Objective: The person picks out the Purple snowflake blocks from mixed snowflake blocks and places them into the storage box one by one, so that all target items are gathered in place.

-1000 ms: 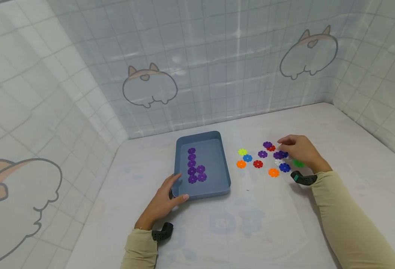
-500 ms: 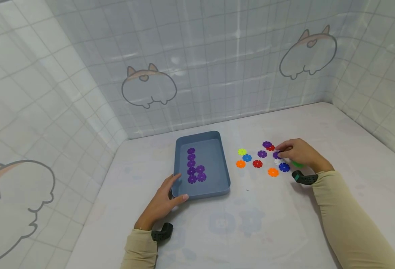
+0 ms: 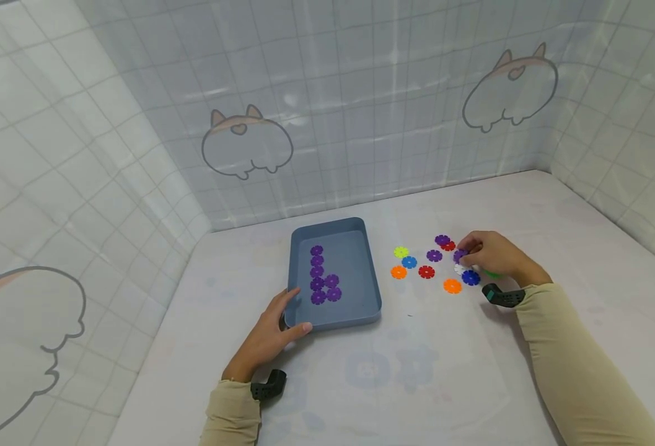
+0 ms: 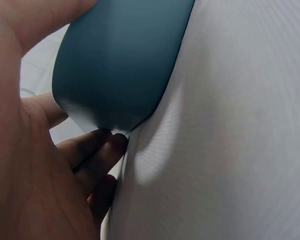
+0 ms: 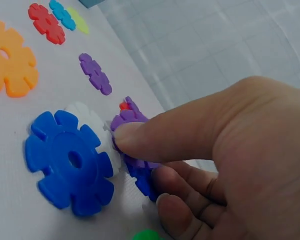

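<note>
My left hand rests at the near left corner of a grey-blue tray, its thumb and index finger spread along the rims. Other fingertips touch the tray's outer corner in the left wrist view. Several purple snowflake discs lie flat inside the tray. My right hand pinches a purple snowflake disc, the thumb pressing its face. Behind that disc shows a dark blue one; whether the fingers also hold it is hidden. A larger-looking blue disc and a white disc lie beside the hand.
Loose discs lie between tray and right hand: orange, red, light blue, yellow and purple. A green disc is partly under the right wrist. A tile-patterned wall sheet stands behind.
My right hand has shifted slightly left and toward me, onto the purple disc, which is now tilted up in its fingers. The left hand and tray have stayed put.
</note>
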Motion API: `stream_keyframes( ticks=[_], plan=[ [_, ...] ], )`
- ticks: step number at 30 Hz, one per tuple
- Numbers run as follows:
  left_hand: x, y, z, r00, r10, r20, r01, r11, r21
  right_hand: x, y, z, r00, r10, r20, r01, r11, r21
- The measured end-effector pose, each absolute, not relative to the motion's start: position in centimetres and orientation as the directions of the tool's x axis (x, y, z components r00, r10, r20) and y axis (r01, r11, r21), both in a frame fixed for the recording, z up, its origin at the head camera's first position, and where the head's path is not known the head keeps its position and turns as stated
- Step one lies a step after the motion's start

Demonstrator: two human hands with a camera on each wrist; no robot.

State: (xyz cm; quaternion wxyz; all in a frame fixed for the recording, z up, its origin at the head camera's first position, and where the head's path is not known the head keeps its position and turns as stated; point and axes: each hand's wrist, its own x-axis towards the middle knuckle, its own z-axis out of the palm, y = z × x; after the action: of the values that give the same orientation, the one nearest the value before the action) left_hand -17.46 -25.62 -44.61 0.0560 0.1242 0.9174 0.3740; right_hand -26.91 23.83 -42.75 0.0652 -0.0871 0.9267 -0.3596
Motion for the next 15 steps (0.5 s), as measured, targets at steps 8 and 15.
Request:
stream_keyframes(
  ticks=[8, 15],
  plan=[
    [-17.41, -25.53, -44.84, -0.963, 0.269, 0.0, 0.191, 0.685, 0.704, -26.7, 24.35, -42.76, -0.986, -0.158, -0.045, -0.075, 0.677, -0.732],
    [-17.24, -25.56, -44.82, -0.963, 0.271, 0.0, 0.191, 0.68, 0.708, -26.67, 24.6, -42.81, -0.989, -0.138, -0.045, -0.046, 0.594, -0.803]
  ],
)
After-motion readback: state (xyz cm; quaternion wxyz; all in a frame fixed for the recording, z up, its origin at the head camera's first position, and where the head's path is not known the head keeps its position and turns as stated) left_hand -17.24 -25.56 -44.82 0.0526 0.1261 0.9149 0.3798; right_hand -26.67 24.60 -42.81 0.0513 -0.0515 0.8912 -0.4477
